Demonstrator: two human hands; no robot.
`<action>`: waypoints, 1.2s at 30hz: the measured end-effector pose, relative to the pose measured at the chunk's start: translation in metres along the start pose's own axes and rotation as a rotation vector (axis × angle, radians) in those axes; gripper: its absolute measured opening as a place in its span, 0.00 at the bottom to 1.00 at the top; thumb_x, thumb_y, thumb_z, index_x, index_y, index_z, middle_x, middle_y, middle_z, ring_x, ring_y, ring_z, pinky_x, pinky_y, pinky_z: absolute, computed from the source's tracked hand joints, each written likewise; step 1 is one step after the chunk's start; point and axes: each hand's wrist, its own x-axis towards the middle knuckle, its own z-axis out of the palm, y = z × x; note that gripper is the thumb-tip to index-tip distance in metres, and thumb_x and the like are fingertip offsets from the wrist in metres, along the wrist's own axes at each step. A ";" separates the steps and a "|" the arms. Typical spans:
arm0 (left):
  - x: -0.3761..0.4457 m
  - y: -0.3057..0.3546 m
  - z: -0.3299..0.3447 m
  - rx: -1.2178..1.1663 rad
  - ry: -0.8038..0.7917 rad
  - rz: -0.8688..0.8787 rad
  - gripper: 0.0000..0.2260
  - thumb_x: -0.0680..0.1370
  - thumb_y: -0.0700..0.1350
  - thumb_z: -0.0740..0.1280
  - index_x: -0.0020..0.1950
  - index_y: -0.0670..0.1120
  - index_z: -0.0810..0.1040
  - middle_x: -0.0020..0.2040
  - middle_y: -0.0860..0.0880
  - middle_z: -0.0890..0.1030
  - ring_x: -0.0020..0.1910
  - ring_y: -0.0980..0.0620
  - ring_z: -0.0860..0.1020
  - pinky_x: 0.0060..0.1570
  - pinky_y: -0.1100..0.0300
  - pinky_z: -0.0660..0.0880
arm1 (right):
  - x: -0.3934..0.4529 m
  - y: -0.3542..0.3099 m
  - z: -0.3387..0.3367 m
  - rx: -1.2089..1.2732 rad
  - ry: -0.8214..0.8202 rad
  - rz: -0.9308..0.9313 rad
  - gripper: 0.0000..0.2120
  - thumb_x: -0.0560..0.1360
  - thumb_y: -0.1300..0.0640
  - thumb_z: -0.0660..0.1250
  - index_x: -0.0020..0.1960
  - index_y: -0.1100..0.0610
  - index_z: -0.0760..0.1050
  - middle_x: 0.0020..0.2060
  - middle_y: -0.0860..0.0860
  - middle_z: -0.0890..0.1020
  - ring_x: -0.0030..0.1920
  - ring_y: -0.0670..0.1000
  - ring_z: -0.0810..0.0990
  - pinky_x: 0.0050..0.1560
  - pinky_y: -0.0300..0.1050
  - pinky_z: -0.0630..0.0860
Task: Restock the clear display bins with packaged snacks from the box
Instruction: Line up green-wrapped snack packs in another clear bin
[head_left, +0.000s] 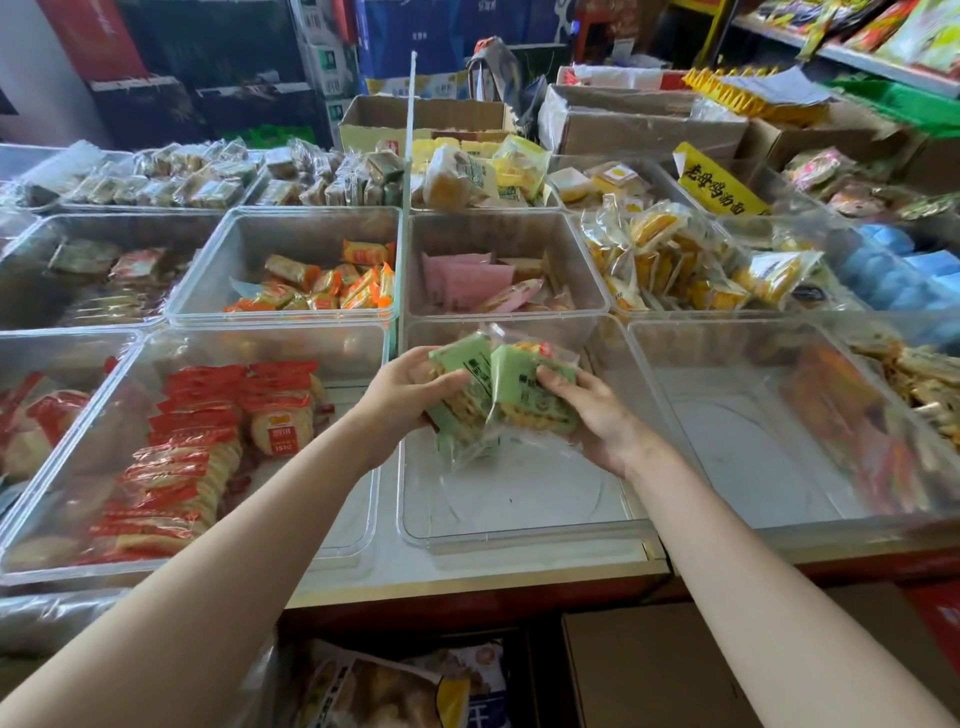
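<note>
Green-labelled snack packets (498, 395), clear-wrapped with biscuits showing through, sit bunched between both hands above the near middle bin (519, 535). The left hand (410, 387) curls round the left side of the bunch, thumb across the front of one packet. The right hand (597, 415) cups the right side from below, fingers bent over a second packet's edge. At least two green labels can be counted; a third packet seems to hang beneath (the wrapping blurs together, so the exact number cannot be told).

Both bare forearms reach up from the near edge and converge over that bin, the left from the lower left corner, the right from the lower right, wrists slightly bent inward. The floor of the bin under the packets is bare plastic.

Nearby clear bins hold other stock: red-wrapped rice crackers (208, 441) in the near left bin, orange packets (332, 286) in the bin beyond it, pink packets (467, 280) in the bin directly beyond the hands, and yellow packets (670, 254) to the far right. A brown cardboard box (649, 670) stands below the counter at the near right, touching the right forearm's outline in view.
</note>
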 end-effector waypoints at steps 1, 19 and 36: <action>0.003 -0.002 0.000 -0.020 0.065 0.008 0.13 0.74 0.41 0.70 0.58 0.46 0.75 0.53 0.41 0.80 0.49 0.45 0.81 0.52 0.47 0.79 | 0.001 -0.003 0.001 0.137 0.060 -0.007 0.10 0.77 0.58 0.62 0.57 0.58 0.75 0.41 0.53 0.84 0.42 0.51 0.82 0.36 0.42 0.80; -0.003 -0.002 -0.016 -0.011 -0.041 0.093 0.15 0.77 0.31 0.59 0.57 0.46 0.75 0.56 0.43 0.79 0.46 0.50 0.79 0.38 0.62 0.79 | -0.001 -0.012 -0.008 0.345 -0.027 0.004 0.35 0.45 0.55 0.85 0.50 0.62 0.79 0.47 0.59 0.83 0.48 0.56 0.83 0.48 0.54 0.81; 0.058 -0.011 -0.009 1.363 -0.248 0.255 0.24 0.75 0.31 0.59 0.69 0.47 0.68 0.61 0.46 0.77 0.59 0.44 0.76 0.58 0.53 0.73 | 0.038 0.052 0.006 -0.840 -0.280 0.266 0.44 0.65 0.70 0.74 0.73 0.57 0.54 0.65 0.52 0.70 0.59 0.49 0.71 0.60 0.43 0.71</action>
